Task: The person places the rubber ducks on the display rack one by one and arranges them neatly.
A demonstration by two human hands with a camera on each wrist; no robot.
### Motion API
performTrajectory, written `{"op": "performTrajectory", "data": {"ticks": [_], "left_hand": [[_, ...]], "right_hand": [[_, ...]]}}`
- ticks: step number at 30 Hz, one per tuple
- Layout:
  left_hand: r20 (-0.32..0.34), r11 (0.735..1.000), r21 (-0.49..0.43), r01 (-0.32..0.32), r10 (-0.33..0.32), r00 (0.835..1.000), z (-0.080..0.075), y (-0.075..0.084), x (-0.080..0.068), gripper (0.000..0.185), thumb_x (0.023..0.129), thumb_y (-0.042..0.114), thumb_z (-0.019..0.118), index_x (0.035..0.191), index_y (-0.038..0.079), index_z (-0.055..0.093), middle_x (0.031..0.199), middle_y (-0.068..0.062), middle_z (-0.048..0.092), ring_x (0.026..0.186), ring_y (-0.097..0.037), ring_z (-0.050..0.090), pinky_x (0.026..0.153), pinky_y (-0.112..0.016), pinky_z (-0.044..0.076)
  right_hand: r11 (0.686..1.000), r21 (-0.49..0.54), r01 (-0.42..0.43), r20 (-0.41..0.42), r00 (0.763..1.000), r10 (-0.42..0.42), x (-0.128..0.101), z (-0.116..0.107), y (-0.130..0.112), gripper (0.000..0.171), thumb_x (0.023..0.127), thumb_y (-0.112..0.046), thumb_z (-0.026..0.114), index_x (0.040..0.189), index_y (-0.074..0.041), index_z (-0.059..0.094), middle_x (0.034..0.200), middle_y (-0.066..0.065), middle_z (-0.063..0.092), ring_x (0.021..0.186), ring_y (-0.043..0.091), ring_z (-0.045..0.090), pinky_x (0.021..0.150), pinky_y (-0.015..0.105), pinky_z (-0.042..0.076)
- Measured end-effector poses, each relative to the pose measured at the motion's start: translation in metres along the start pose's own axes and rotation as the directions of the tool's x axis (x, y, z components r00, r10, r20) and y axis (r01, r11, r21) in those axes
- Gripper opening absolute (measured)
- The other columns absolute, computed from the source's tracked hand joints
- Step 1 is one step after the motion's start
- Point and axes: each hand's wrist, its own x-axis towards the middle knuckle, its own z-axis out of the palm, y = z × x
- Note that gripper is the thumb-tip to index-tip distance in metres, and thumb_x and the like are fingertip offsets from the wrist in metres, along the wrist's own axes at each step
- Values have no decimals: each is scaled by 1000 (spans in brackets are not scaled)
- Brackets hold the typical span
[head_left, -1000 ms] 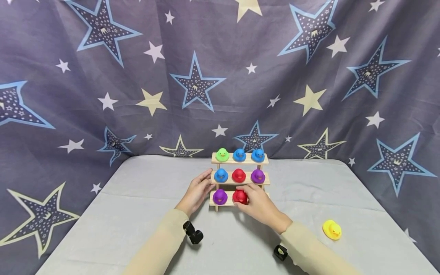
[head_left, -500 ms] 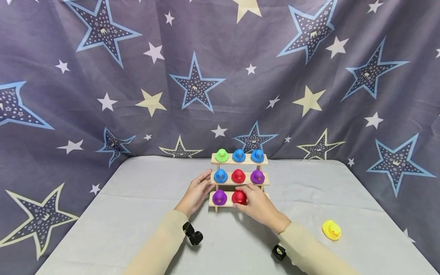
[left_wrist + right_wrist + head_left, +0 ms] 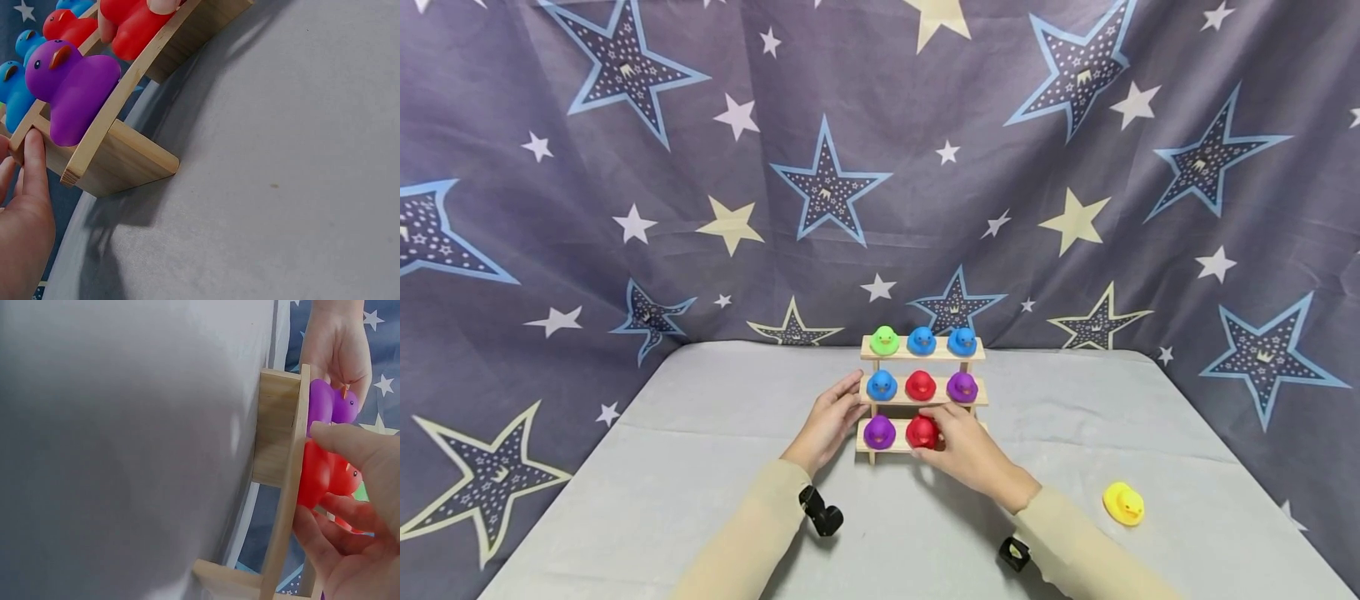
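Note:
A small three-tier wooden stand (image 3: 134,162) carries several rubber ducks. On its bottom shelf, the right hand (image 3: 968,447) holds a red rubber duck (image 3: 921,432) at the middle, thumb on one side and fingers on the other in the right wrist view. To the left of it sits a purple duck (image 3: 879,432). The left hand (image 3: 827,421) rests its fairly straight fingers against the stand's left side, gripping no duck. The bottom shelf's right end is partly hidden behind the right hand.
Above stand a blue duck (image 3: 882,385), a red duck (image 3: 921,385) and a purple duck (image 3: 962,387); the top tier has a green duck (image 3: 884,340) and two blue ones. A yellow duck (image 3: 1124,504) lies on the grey cloth at right. A starred curtain (image 3: 700,275) hangs behind.
The right hand has shifted very slightly to the right, and a little more of the red duck shows. The left hand and the stand look unmoved.

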Motion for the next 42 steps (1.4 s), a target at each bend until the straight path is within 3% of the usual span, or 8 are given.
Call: {"op": "performTrajectory", "data": {"ticks": [5, 12, 17, 21, 27, 32, 42], "left_hand": [[12, 1000, -3, -3, 3, 1000, 0, 0, 0, 54, 100, -6, 41, 153, -7, 30, 149, -25, 37, 122, -21, 51, 107, -26, 48], [-3, 1000, -2, 10, -10, 1000, 0, 0, 0, 54, 100, -6, 42, 153, -6, 32, 150, -24, 36, 125, -22, 49, 104, -24, 50], [-5, 1000, -9, 15, -15, 1000, 0, 1, 0, 54, 99, -6, 42, 152, -6, 32, 150, -24, 37, 125, -23, 50, 104, -25, 50], [1, 1000, 0, 15, -15, 1000, 0, 1, 0, 53, 100, -5, 42, 153, -6, 32, 151, -24, 36, 123, -22, 50, 104, -25, 50], [-3, 1000, 10, 11, -11, 1000, 0, 1, 0, 53, 100, -6, 41, 153, -6, 32, 150, -24, 36, 114, -17, 55, 104, -25, 50], [3, 1000, 13, 4, -4, 1000, -1, 0, 0, 52, 101, -6, 40, 152, -7, 31, 149, -25, 36, 108, -14, 57, 104, -25, 50], [-3, 1000, 10, 5, -5, 1000, -1, 0, 1, 53, 100, -6, 41, 152, -6, 32, 149, -24, 38, 111, -14, 57, 104, -24, 50]], "right_hand": [[1000, 1, -1, 7, 1000, 1, -3, -3, 3, 60, 77, -22, 88, 124, 5, 64, 117, 14, 63, 105, 27, 59, 88, 39, 59], [999, -7, 53, -6, 999, -53, -10, -10, 11, 57, 75, -18, 89, 121, 6, 66, 105, 12, 63, 86, 18, 54, 74, 33, 58], [997, -24, 69, -16, 997, -70, -17, -18, 19, 53, 75, -17, 89, 118, 6, 67, 101, 11, 64, 89, 21, 58, 79, 39, 59], [999, -20, 45, -21, 999, -46, -24, -27, 26, 53, 75, -17, 89, 118, 5, 68, 104, 11, 65, 91, 23, 60, 81, 41, 59], [1000, -22, 1, -17, 1000, -1, -37, -40, 40, 52, 75, -17, 89, 118, 3, 68, 102, 11, 65, 84, 21, 60, 73, 34, 59], [999, -26, -44, -9, 999, 44, -49, -54, 51, 49, 76, -17, 88, 118, 2, 69, 105, 13, 66, 88, 26, 63, 70, 33, 60], [991, -85, -105, -24, 994, 103, -74, -88, 79, 44, 77, -18, 86, 113, 1, 71, 103, 10, 68, 86, 26, 65, 67, 36, 59]]}}
